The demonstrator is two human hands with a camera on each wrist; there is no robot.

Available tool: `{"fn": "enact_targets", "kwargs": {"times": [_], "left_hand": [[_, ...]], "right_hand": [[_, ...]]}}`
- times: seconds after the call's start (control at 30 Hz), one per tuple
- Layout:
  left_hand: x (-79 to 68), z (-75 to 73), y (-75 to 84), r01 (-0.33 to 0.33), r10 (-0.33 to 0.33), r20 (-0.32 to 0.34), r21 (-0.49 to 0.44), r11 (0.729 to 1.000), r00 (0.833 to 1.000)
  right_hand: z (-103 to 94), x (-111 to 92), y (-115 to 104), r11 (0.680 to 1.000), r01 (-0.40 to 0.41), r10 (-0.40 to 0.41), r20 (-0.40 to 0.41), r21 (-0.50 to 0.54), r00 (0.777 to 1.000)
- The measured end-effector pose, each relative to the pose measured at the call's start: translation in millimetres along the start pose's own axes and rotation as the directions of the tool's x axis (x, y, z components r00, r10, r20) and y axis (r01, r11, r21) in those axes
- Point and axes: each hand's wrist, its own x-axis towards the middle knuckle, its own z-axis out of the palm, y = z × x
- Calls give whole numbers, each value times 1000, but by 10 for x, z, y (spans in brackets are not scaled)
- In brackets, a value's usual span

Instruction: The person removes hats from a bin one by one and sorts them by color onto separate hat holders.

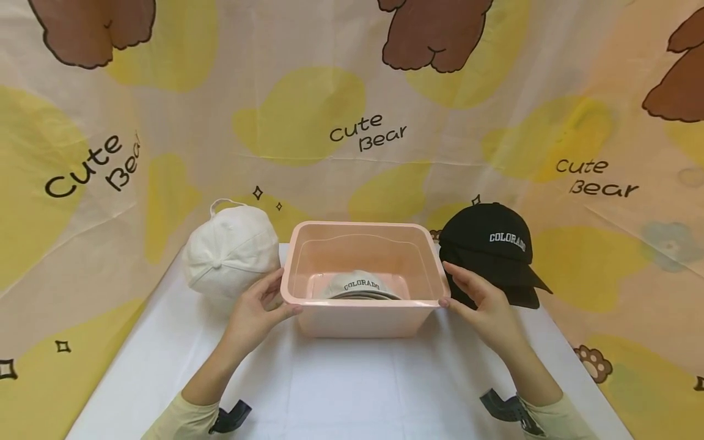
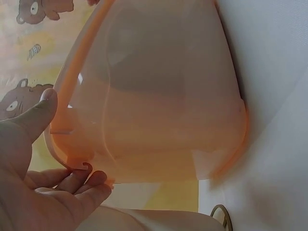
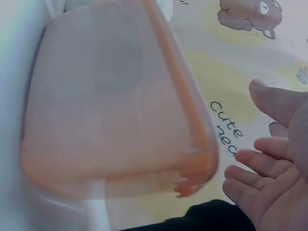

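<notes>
A smooth, translucent pink plastic bin (image 1: 363,321), round-cornered, stands near the far edge of the bench (image 1: 343,385); the left hand (image 1: 255,316) clamps its fingers on the rim, the right hand (image 1: 488,313) has fingers apart just beside it.

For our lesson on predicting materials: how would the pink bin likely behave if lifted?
The pink bin is probably fairly stiff: its rim looks evenly shaped. Its translucent walls look thin, so it may be light. The rim's shine suggests it could be slippery.
</notes>
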Motion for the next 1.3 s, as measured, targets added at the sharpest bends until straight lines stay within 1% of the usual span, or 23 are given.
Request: {"fn": "enact_targets", "kwargs": {"times": [0.1, 0.2, 0.27, 0.33, 0.4, 0.47, 0.57, 0.63, 0.7, 0.8, 0.87, 0.97, 1.03, 1.07, 1.2, 1.3], "left_hand": [[-13, -10, 1, -6, 6, 4, 10, 1000, 1000], [-25, -15, 22, -8, 8, 4, 37, 999, 1000], [-37, -17, 48, -8, 8, 3, 64, 998, 1000], [-53, -19, 79, -8, 8, 0, 104, 995, 1000], [-71, -29, 128, 1, 0, -7, 178, 984, 1000], [-73, -38, 194, 6, -4, -6, 260, 966, 1000], [-32, -40, 329, 5, -7, 5, 356, 934, 1000], [19, -31, 427, -15, 6, 25, 376, 927, 1000], [76, -24, 520, -43, 27, 47, 377, 925, 998], [146, -21, 640, -95, 64, 91, 392, 915, 994], [192, -18, 706, -117, 68, 132, 408, 905, 989], [290, 15, 801, -159, 68, 221, 431, 888, 973], [375, 57, 869, -191, 62, 288, 448, 873, 956], [420, 80, 902, -212, 62, 323, 456, 864, 944], [603, 162, 1032, -279, 56, 445, 454, 846, 894], [728, 201, 1111, -296, 30, 519, 439, 848, 854]], "right_hand": [[60, -18, 18, 999, -30, 30, 6, 16, 1000], [114, -34, 41, 997, -60, 59, 16, 42, 998], [151, -43, 62, 996, -74, 73, 26, 42, 997], [189, -52, 84, 996, -81, 79, 37, 38, 996], [223, -66, 102, 996, -80, 79, 40, 35, 996], [245, -86, 113, 997, -79, 78, 36, 23, 996], [255, -114, 125, 998, -66, 66, 8, -7, 998], [253, -119, 128, 998, -53, 53, -15, -28, 999], [252, -110, 126, 998, -39, 38, -27, -43, 999], [267, -81, 114, 998, -22, 20, -29, -56, 999], [287, -61, 106, 998, -12, 11, -26, -62, 1000], [319, -44, 99, 998, 5, -7, -30, -60, 1000], [336, -45, 99, 998, 5, -6, -35, -55, 999], [341, -47, 97, 999, 1, -3, -37, -53, 999], [358, -59, 96, 998, -37, 35, -41, -58, 999], [374, -62, 103, 996, -69, 68, -33, -48, 997]]}}
